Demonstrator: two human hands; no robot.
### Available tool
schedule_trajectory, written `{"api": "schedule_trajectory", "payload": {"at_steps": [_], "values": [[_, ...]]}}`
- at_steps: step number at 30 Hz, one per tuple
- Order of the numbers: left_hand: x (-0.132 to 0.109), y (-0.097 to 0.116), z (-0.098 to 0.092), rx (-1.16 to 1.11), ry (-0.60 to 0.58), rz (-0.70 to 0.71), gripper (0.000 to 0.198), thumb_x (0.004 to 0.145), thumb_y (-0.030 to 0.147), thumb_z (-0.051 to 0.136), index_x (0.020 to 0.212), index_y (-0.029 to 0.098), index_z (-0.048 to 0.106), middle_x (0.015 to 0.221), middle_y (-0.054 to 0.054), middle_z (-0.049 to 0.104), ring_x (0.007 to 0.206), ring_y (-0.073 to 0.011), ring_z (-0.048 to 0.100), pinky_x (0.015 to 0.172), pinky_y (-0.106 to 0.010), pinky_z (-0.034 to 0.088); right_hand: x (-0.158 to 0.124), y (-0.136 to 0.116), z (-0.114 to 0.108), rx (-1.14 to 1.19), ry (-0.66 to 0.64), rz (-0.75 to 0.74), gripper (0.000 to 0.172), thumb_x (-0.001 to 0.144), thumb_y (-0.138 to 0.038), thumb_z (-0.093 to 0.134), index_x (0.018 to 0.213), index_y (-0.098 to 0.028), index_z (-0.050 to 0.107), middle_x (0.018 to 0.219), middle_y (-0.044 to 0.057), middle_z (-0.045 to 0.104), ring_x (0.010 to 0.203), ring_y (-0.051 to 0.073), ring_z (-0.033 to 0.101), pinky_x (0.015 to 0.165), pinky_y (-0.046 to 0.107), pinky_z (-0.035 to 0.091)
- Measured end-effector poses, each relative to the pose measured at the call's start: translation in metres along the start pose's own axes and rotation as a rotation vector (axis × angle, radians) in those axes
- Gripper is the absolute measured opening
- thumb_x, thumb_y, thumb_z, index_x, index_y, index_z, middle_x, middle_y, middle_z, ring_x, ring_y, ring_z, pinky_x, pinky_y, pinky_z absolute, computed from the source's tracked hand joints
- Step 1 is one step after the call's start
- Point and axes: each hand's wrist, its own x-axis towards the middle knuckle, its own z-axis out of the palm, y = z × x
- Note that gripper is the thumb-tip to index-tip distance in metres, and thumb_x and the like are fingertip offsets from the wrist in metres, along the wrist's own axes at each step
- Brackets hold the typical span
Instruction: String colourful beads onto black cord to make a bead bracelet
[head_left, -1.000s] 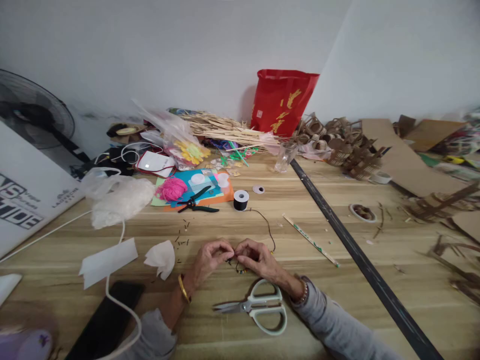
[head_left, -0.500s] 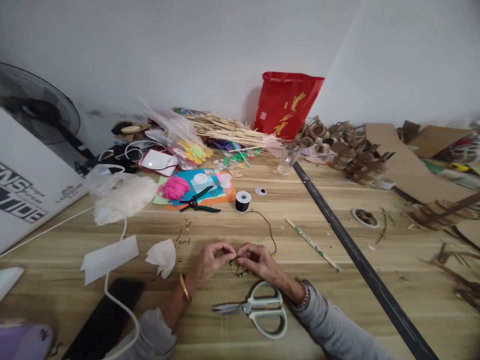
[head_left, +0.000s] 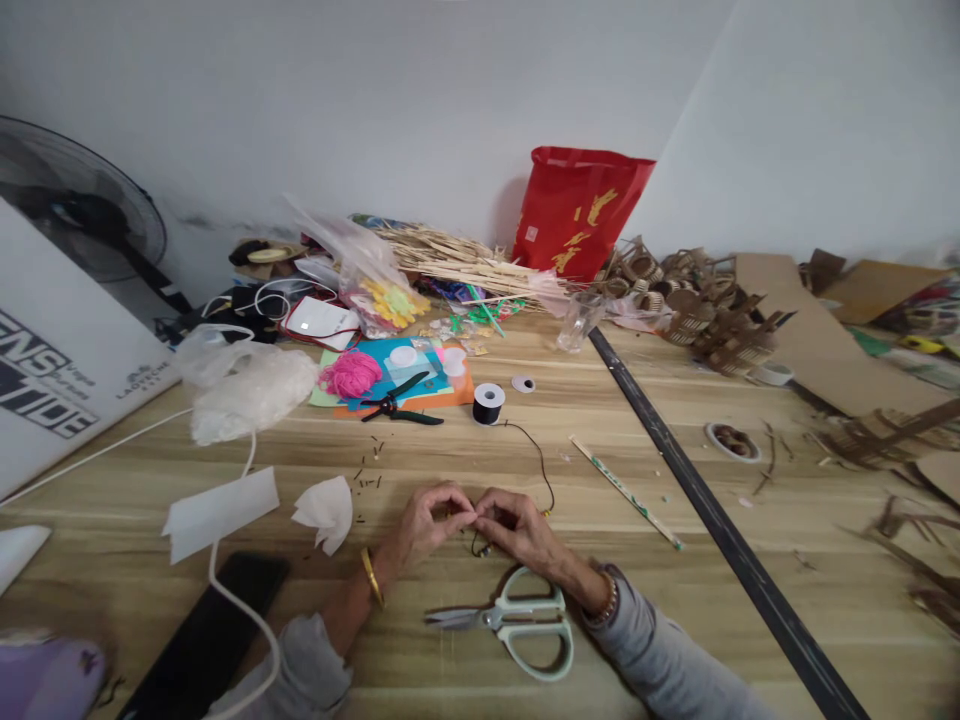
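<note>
My left hand [head_left: 436, 520] and my right hand [head_left: 517, 524] meet fingertip to fingertip over the table. Both are closed in a pinch on a thin black cord [head_left: 541, 462] strung with small beads [head_left: 484, 550]; the exact spot they grip is hidden by the fingers. From my right hand the cord curves up to a black spool [head_left: 487, 404] with a white top. Just below my hands lie pale green-handled scissors [head_left: 517, 622], blades pointing left and slightly apart.
Black-handled pliers [head_left: 401, 402] and pink yarn [head_left: 351, 375] rest on coloured sheets. Left are crumpled tissue [head_left: 325, 512], a white cable and a dark phone-like slab [head_left: 210, 640]. To the right lie a patterned stick [head_left: 626, 492], a black strip [head_left: 705, 510] and small woven baskets [head_left: 727, 335].
My fingertips have drawn slightly closer together, still pinching at the cord. The whole view has shifted a little; the scissors and spool stay in place on the table.
</note>
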Motion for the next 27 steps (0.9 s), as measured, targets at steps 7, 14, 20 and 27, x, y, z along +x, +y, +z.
{"api": "schedule_trajectory", "payload": {"at_steps": [7, 14, 20, 27], "values": [[0.0009, 0.0004, -0.0001, 0.012, 0.002, 0.041, 0.014, 0.077, 0.027, 0.066, 0.067, 0.016, 0.066, 0.067, -0.001, 0.062, 0.068, -0.0159, 0.057, 0.068, -0.027, 0.043, 0.0010, 0.0009, 0.0017, 0.158, 0.009, 0.086, 0.036, 0.077, -0.050, 0.067, 0.081, -0.015, 0.058, 0.063, -0.001, 0.055, 0.049, 0.008, 0.047, 0.045, 0.018, 0.037], [0.0002, -0.0015, -0.0009, 0.040, 0.022, 0.021, 0.014, 0.077, 0.027, 0.064, 0.068, 0.016, 0.066, 0.067, -0.002, 0.064, 0.068, -0.0161, 0.057, 0.068, -0.027, 0.043, 0.0010, -0.0013, 0.0021, 0.169, 0.028, 0.119, 0.038, 0.078, -0.051, 0.065, 0.079, -0.015, 0.058, 0.059, -0.003, 0.052, 0.046, 0.007, 0.045, 0.044, 0.017, 0.037], [0.0001, 0.0008, -0.0042, 0.015, 0.088, -0.097, 0.014, 0.075, 0.026, 0.063, 0.066, 0.016, 0.062, 0.065, -0.001, 0.063, 0.066, -0.0155, 0.056, 0.066, -0.025, 0.044, -0.0001, 0.0026, 0.0005, 0.175, 0.028, 0.121, 0.035, 0.081, -0.049, 0.063, 0.079, -0.014, 0.057, 0.059, -0.003, 0.050, 0.047, 0.006, 0.042, 0.044, 0.017, 0.034], [0.0007, -0.0040, -0.0089, 0.028, 0.133, -0.126, 0.014, 0.075, 0.026, 0.062, 0.066, 0.015, 0.064, 0.064, -0.002, 0.064, 0.064, -0.0158, 0.057, 0.063, -0.025, 0.045, 0.0003, 0.0078, -0.0004, 0.075, 0.063, 0.106, 0.034, 0.082, -0.048, 0.062, 0.077, -0.014, 0.060, 0.061, -0.002, 0.051, 0.050, 0.008, 0.043, 0.045, 0.019, 0.034]]}}
